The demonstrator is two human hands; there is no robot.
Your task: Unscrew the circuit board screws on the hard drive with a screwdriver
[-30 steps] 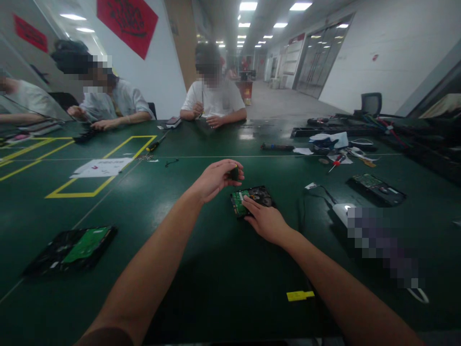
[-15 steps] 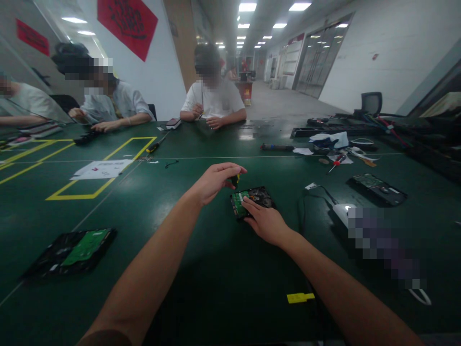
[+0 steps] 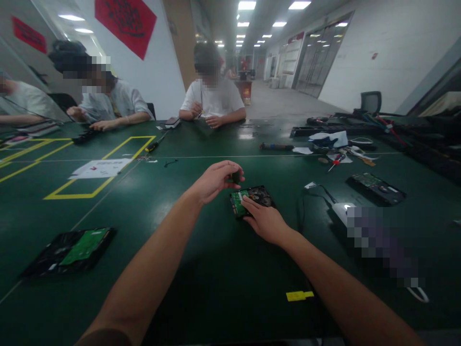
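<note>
Green tabletop [image 3: 201, 288] carries the hard drive [image 3: 252, 199], board up. My right hand [image 3: 264, 222] lies open, fingers pressing its near edge, likely steadying it; my left hand [image 3: 214, 181] grips a screwdriver [image 3: 236, 177] upright just above it.

Table [image 3: 201, 269] glossy, smooth green; hard drive [image 3: 252, 199] dark metal, green circuit board; paper sheet [image 3: 101, 168] matt.

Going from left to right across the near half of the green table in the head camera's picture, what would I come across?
Hard drive with green board → left hand, gripping a dark tool handle → right hand, flat on a second drive → yellow tag → third drive.
</note>
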